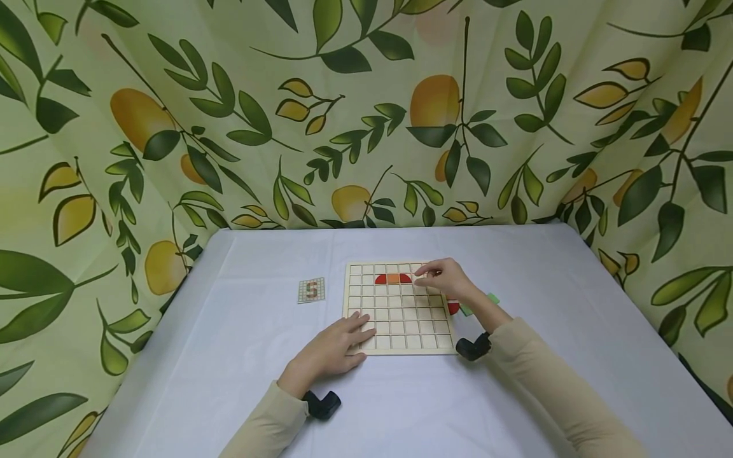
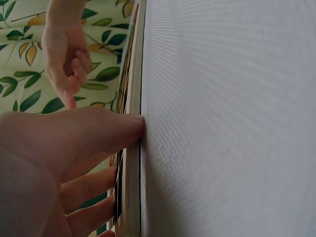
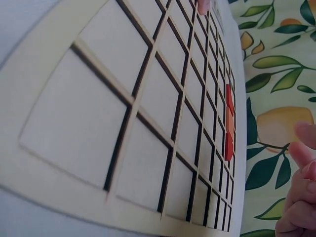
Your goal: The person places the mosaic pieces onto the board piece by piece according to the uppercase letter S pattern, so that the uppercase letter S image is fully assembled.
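Head view: the board (image 1: 409, 324) lies flat on the white cloth (image 1: 200, 356) in front of you, with a small patterned card (image 1: 312, 290) to its left, well apart from it. Near the board's far edge, a left red piece (image 1: 380, 279), an orange piece (image 1: 392, 278) and a right red piece (image 1: 405, 278) sit side by side in its cells. Your right hand (image 1: 446, 278) is just to the right of them, fingers bent and thumb and forefinger drawn close together; whether a piece is between the tips, you cannot tell from here. Your left hand (image 1: 332, 346) lies over the near left corner with its fingers spread and fairly straight on the face, the thumb touching the near edge. Loose green pieces (image 1: 493, 298) and another red piece (image 1: 453, 308) lie by the right edge, partly behind your forearm.

The pieces look light, stiff and thin, and probably a little slick; pinch them by opposite sides, since a flat one gives little to grab. The board looks rigid but light enough to slide on cloth, so light pressure at a corner or the rim should steady it.
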Demonstrator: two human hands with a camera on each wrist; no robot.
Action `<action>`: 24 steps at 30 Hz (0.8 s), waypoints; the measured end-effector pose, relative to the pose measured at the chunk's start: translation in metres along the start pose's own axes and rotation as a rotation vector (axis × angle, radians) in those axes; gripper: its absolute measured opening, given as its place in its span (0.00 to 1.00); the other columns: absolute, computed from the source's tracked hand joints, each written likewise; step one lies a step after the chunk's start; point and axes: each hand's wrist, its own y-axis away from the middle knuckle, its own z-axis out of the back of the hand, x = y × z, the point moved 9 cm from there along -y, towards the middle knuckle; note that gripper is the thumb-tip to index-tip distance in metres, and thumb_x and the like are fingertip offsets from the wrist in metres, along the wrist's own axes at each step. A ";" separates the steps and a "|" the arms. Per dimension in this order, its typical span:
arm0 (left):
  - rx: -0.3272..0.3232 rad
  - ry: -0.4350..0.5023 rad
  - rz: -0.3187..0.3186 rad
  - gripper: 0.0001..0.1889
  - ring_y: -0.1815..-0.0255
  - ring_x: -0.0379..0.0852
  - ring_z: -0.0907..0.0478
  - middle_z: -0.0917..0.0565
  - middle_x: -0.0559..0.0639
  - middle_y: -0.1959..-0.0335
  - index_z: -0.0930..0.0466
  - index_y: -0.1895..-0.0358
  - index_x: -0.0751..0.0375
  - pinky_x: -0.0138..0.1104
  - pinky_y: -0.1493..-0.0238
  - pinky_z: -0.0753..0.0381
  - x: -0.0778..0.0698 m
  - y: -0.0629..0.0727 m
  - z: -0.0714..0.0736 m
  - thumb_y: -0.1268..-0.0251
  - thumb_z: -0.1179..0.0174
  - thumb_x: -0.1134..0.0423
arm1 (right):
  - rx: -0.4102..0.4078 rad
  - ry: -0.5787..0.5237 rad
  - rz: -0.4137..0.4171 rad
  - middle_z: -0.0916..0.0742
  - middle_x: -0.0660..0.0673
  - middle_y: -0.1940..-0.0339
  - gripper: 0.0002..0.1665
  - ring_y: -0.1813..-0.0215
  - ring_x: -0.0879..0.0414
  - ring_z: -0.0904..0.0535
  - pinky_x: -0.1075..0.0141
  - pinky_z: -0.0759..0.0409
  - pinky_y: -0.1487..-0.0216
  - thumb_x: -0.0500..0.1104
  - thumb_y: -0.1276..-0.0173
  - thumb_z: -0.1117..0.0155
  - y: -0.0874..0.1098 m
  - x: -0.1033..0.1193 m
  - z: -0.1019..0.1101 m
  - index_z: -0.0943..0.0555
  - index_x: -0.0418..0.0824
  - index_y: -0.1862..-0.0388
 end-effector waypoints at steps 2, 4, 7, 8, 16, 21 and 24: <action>-0.001 -0.001 0.001 0.26 0.23 0.54 0.40 0.33 0.51 0.26 0.27 0.34 0.50 0.48 0.25 0.35 0.000 0.000 0.000 0.36 0.41 0.54 | 0.002 -0.005 0.006 0.27 0.52 0.78 0.16 0.69 0.55 0.34 0.68 0.35 0.69 0.40 0.40 0.31 0.002 -0.001 0.002 0.15 0.32 0.55; -0.003 -0.001 0.000 0.26 0.23 0.54 0.40 0.33 0.51 0.26 0.27 0.34 0.50 0.48 0.25 0.35 0.000 0.001 0.000 0.36 0.41 0.54 | 0.007 -0.006 0.013 0.27 0.52 0.78 0.17 0.69 0.56 0.34 0.69 0.35 0.70 0.40 0.39 0.32 0.004 -0.003 0.004 0.16 0.31 0.54; -0.005 -0.003 -0.002 0.26 0.23 0.54 0.40 0.33 0.51 0.26 0.27 0.34 0.50 0.48 0.25 0.34 0.000 0.000 0.000 0.36 0.41 0.54 | 0.010 -0.012 0.007 0.26 0.51 0.78 0.17 0.70 0.57 0.34 0.70 0.36 0.73 0.40 0.39 0.32 0.008 -0.007 0.007 0.16 0.31 0.53; -0.006 -0.003 -0.003 0.26 0.23 0.55 0.40 0.33 0.51 0.26 0.27 0.34 0.50 0.48 0.25 0.34 0.000 0.000 0.000 0.36 0.41 0.54 | 0.010 -0.012 0.004 0.26 0.51 0.78 0.17 0.70 0.57 0.35 0.71 0.36 0.75 0.40 0.39 0.32 0.009 -0.008 0.008 0.16 0.31 0.54; -0.008 -0.014 -0.009 0.26 0.23 0.55 0.40 0.33 0.52 0.26 0.28 0.33 0.49 0.48 0.25 0.34 0.001 0.001 0.000 0.36 0.41 0.54 | -0.005 0.002 -0.023 0.27 0.51 0.77 0.17 0.70 0.57 0.34 0.72 0.36 0.77 0.41 0.37 0.33 0.018 -0.022 0.019 0.16 0.31 0.54; -0.008 -0.033 -0.012 0.27 0.23 0.54 0.39 0.33 0.51 0.26 0.28 0.33 0.48 0.47 0.25 0.34 0.001 0.001 -0.001 0.36 0.41 0.53 | -0.013 0.021 -0.056 0.25 0.50 0.76 0.18 0.68 0.56 0.32 0.72 0.33 0.75 0.43 0.37 0.34 0.024 -0.031 0.029 0.17 0.32 0.52; -0.007 -0.032 -0.011 0.27 0.23 0.54 0.39 0.33 0.51 0.26 0.28 0.33 0.49 0.47 0.26 0.33 0.002 0.000 -0.002 0.36 0.41 0.53 | -0.019 0.033 -0.058 0.25 0.51 0.76 0.19 0.66 0.56 0.32 0.72 0.32 0.73 0.43 0.37 0.34 0.027 -0.036 0.034 0.17 0.32 0.51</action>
